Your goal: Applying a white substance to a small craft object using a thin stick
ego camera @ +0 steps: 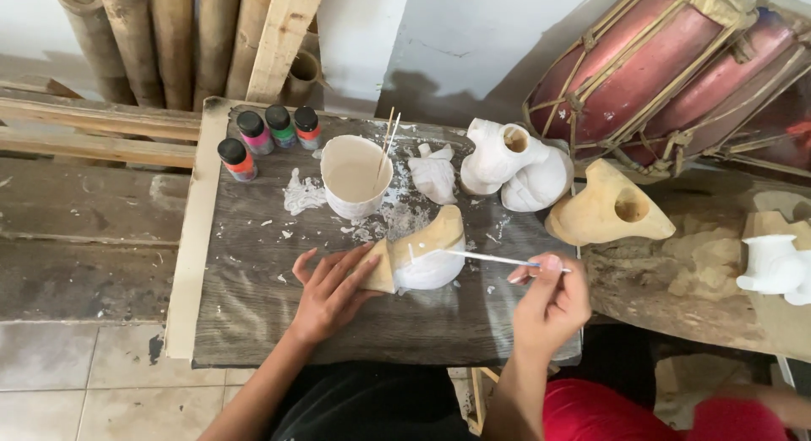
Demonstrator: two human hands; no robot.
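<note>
Under right hand (551, 302): brush (490, 258), mask (420, 255)
</note>
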